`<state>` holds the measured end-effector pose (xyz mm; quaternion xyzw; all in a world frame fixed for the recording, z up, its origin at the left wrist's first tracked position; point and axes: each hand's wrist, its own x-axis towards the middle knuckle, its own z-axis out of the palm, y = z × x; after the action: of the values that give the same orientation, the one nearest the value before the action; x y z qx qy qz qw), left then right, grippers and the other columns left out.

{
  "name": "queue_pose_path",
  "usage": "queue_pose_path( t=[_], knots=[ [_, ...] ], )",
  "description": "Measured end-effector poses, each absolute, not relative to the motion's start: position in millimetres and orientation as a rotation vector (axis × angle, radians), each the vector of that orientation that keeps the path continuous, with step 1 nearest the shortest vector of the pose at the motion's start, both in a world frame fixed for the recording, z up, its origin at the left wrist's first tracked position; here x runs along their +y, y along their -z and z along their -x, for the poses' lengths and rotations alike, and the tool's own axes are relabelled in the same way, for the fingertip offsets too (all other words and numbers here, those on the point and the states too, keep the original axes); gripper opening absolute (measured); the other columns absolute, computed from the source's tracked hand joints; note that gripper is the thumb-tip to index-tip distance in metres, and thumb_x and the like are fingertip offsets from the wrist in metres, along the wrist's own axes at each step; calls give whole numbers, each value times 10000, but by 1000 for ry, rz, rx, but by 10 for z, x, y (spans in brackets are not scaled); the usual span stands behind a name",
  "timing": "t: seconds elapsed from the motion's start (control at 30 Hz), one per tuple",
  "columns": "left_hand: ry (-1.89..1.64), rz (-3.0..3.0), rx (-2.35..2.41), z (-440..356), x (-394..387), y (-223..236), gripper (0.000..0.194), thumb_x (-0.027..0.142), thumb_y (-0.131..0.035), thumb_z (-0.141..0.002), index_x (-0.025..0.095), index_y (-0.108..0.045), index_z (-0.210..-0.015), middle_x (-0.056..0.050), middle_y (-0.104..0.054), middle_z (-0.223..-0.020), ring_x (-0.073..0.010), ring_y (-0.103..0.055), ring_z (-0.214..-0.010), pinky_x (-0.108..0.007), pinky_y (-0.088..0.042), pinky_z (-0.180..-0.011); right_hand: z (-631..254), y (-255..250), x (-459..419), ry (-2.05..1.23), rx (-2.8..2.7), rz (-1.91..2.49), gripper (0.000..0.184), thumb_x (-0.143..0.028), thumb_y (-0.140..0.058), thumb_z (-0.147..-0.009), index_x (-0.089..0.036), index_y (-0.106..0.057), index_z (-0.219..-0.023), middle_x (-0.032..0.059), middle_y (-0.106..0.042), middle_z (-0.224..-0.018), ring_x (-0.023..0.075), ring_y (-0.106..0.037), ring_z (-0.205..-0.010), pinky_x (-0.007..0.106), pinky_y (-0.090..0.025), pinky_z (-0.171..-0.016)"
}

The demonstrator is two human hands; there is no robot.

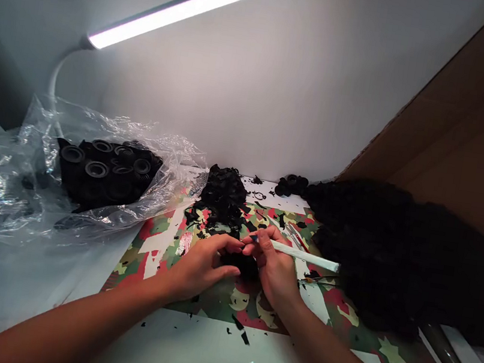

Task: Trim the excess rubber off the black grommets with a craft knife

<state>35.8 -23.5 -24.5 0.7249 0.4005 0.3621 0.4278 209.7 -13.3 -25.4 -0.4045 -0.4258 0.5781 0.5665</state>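
Observation:
My left hand (206,264) is curled, its fingertips and thumb at a small black rubber piece (241,261), which is partly hidden between the hands. In my right hand (277,268) is a slim tool with a long white handle (308,256). The handle points out to the right, and a dark blue part shows near the fingertips; the working tip is too small to make out. Both hands meet over a camouflage-patterned sheet (215,299). Just beyond them lies a pile of black scraps (224,194).
A clear plastic bag (4,188) with ringed black rubber parts (97,169) stands at left. At right, a large black heap (378,244) lies against a cardboard wall (471,137). A lit lamp (199,8) hangs above. Thin tools (295,236) lie beyond my right hand.

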Motion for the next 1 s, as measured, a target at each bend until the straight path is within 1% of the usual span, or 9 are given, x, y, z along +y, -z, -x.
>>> queue_pose_path(
  t=[0.1, 0.17, 0.3, 0.37, 0.43, 0.5, 0.67, 0.83, 1.0],
  knots=[
    [-891, -2043, 1152, -467, -279, 313, 498, 319, -859, -689, 197, -629, -1113, -76, -679, -1072, -259, -620, -985, -380, -495, -866, -2074, 248, -89, -1448, -820, 928, 436, -588, -771, -736, -214, -557, -801, 2, -672, -742, 116, -563, -569, 291, -516, -664],
    [-859, -2152, 1229, -525, -288, 350, 497, 300, -869, -668, 195, -620, -1084, -71, -672, -1035, -267, -616, -952, -390, -502, -835, -2062, 233, -83, -1499, -777, 906, 468, -614, -782, -712, -209, -565, -800, -14, -628, -670, 101, -515, -531, 269, -498, -609],
    [-792, -2296, 1103, -540, -274, 378, 310, 101, -669, -819, 210, -616, -1105, -52, -656, -1066, -222, -638, -968, -348, -525, -851, -2101, 212, -59, -1457, -885, 843, 445, -593, -786, -731, -212, -560, -776, -85, -447, -532, 56, -355, -442, 202, -359, -467],
    [-783, -2353, 1003, -515, -265, 396, 316, 77, -581, -869, 229, -629, -1142, -63, -623, -1152, -201, -647, -997, -325, -538, -860, -2148, 215, -36, -1312, -979, 907, 397, -540, -802, -740, -214, -577, -763, -81, -452, -538, 62, -375, -453, 200, -331, -456],
    [-797, -2374, 961, -497, -257, 435, 312, 113, -584, -889, 243, -645, -1165, -76, -580, -1214, -192, -653, -991, -318, -553, -854, -2192, 220, -16, -1187, -1070, 993, 328, -491, -788, -774, -216, -608, -769, -55, -527, -588, 85, -456, -506, 213, -374, -493],
    [-838, -2342, 978, -491, -242, 490, 304, 158, -669, -854, 239, -666, -1146, -82, -554, -1222, -190, -657, -964, -319, -569, -837, -2223, 221, -10, -1135, -1145, 1045, 272, -468, -740, -825, -221, -630, -792, -30, -591, -634, 117, -530, -574, 239, -431, -557],
    [-1065, -2133, 1111, -451, -157, 521, 314, 152, -785, -759, 231, -724, -1057, -72, -582, -1139, -216, -641, -1006, -351, -574, -853, -2241, 193, -69, -963, -1310, 1047, 188, -387, -703, -871, -218, -659, -799, 27, -696, -814, 181, -655, -771, 304, -501, -718],
    [-1229, -1811, 1164, -299, -99, 340, 307, 230, -777, -783, 232, -755, -1089, -82, -683, -1095, -225, -640, -976, -312, -556, -763, -2208, 164, -205, -817, -1521, 957, 165, -306, -665, -899, -223, -641, -758, 55, -710, -1001, 213, -665, -955, 340, -516, -810],
    [-1204, -1587, 1238, -238, -96, 274, 350, 287, -750, -803, 231, -734, -1148, -52, -745, -1013, -162, -642, -745, -278, -536, -694, -2185, 146, -292, -750, -1704, 1008, 125, -263, -643, -903, -234, -604, -788, 43, -725, -1081, 216, -671, -1025, 362, -503, -885]
  ],
)
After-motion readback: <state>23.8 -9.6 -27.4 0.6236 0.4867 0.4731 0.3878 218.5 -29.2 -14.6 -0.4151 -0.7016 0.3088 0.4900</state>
